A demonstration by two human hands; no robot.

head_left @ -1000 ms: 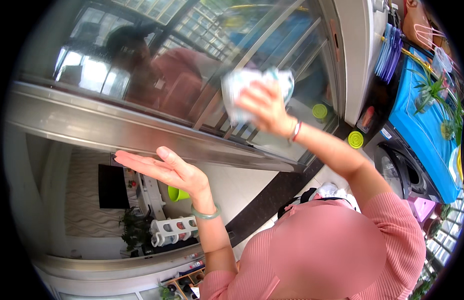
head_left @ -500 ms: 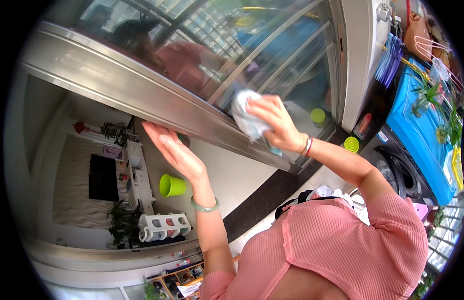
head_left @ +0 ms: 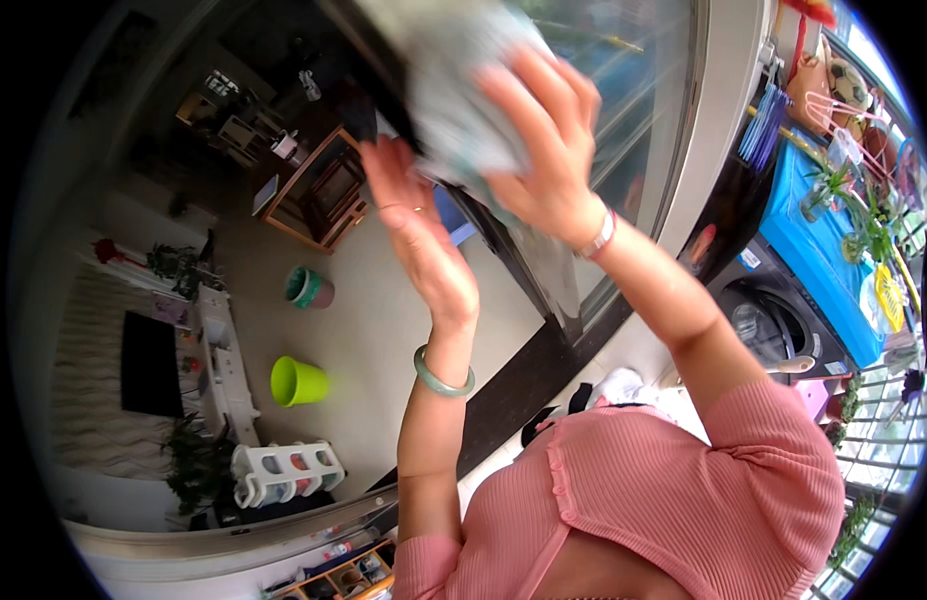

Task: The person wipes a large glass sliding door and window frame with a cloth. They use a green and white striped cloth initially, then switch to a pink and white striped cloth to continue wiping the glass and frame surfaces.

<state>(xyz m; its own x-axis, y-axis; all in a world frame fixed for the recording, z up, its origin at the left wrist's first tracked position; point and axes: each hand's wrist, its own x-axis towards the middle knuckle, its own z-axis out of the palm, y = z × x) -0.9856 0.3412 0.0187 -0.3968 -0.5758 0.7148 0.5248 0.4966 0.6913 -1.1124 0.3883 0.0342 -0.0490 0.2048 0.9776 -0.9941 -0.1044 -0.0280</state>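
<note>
Cloth [head_left: 459,95] moved higher: whitish, crumpled, blurred; right fingers [head_left: 529,115] grasping it, left fingers [head_left: 387,175] unclenched.

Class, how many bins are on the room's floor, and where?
2: a lime-green bin near the white rack, and a bin with a green liner farther back. More may be hidden in the dark areas.

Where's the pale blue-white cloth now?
Head view, upper centre: the cloth is in the right hand, above the left hand, beside the metal-framed glass door.

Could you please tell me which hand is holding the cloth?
The right hand holds the pale cloth; the left hand, green bangle at its wrist, is open.
</note>
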